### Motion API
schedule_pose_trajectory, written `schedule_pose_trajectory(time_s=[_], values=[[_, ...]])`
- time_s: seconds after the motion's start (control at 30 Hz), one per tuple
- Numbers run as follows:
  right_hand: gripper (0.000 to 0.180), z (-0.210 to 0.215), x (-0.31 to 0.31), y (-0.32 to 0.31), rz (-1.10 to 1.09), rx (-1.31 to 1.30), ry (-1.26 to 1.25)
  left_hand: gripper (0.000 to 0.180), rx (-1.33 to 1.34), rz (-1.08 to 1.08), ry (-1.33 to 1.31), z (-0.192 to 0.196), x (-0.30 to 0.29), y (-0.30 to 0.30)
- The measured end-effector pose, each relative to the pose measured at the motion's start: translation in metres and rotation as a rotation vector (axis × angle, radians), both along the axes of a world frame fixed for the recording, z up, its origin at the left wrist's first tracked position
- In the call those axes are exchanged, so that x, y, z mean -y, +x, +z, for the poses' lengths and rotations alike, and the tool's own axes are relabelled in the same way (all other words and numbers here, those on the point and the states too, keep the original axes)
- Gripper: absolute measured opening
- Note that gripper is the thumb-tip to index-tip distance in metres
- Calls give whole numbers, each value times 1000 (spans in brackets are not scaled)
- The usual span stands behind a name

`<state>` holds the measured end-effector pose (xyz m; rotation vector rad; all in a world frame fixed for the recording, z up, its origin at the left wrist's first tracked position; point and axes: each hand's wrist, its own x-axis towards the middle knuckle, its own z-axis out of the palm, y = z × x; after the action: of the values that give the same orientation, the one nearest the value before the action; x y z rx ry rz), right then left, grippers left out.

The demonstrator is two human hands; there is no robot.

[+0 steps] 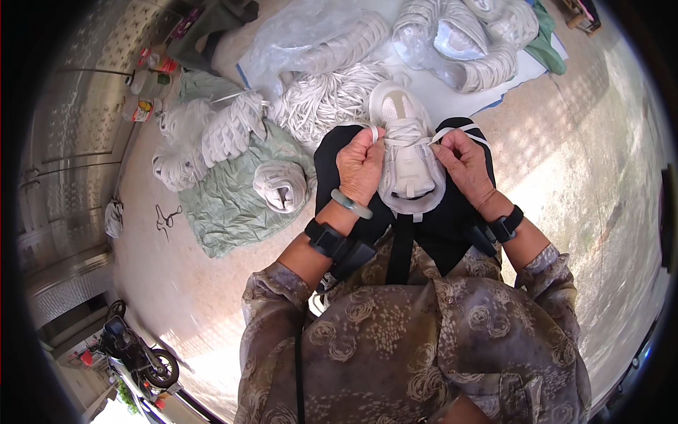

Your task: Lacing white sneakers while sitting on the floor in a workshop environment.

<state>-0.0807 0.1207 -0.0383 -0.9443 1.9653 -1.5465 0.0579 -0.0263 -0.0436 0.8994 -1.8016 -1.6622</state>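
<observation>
Shoe: a white lace-up sneaker [408,152] sits on the person's lap, resting on black trousers [452,226], toe pointing away and heel opening toward the body.
Left hand: the left hand [361,166] is right up against the shoe's left side, fingers pinched tight on a flat white lace end [374,134] that sticks up above the knuckles.
Right hand: the right hand [462,164] is on the opposite flank, thumb and fingers closed on the other lace end [462,130], which runs taut across from the eyelets and loops over the fingers.
Wrists: a pale green bangle [351,204] on the left wrist, with a black strapped device [326,238] just behind it; another black strap [506,225] on the right.
Ahead of the knees: a heap of loose white laces [326,102] lies just beyond the shoe's toe, partly under clear plastic bags [311,35].
To the left: another white sneaker [282,185] lies on a crumpled green sheet [226,212], with more white shoes [226,131] bunched past it.
Top right: bagged white shoes [466,42] on a pale sheet.
Far left: small bottles [150,83] on the ground, and a black wire-like scrap [167,218] near the green sheet's edge.
Bottom left: a parked scooter [138,357] at the rim.
</observation>
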Motion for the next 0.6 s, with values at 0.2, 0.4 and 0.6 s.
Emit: schedule_pose_trajectory(time_s=[0.2,0.4,0.6], values=[[15,4,-2,-1,23,34,-21,18,-16,-14,-87,-3,-4,0],[15,6,-3,2,34,62,-21,22,0,-120,-802,14,-1,-2],[14,10,-6,0,-18,109,-43,29,259,-113,-442,35,-1,1]])
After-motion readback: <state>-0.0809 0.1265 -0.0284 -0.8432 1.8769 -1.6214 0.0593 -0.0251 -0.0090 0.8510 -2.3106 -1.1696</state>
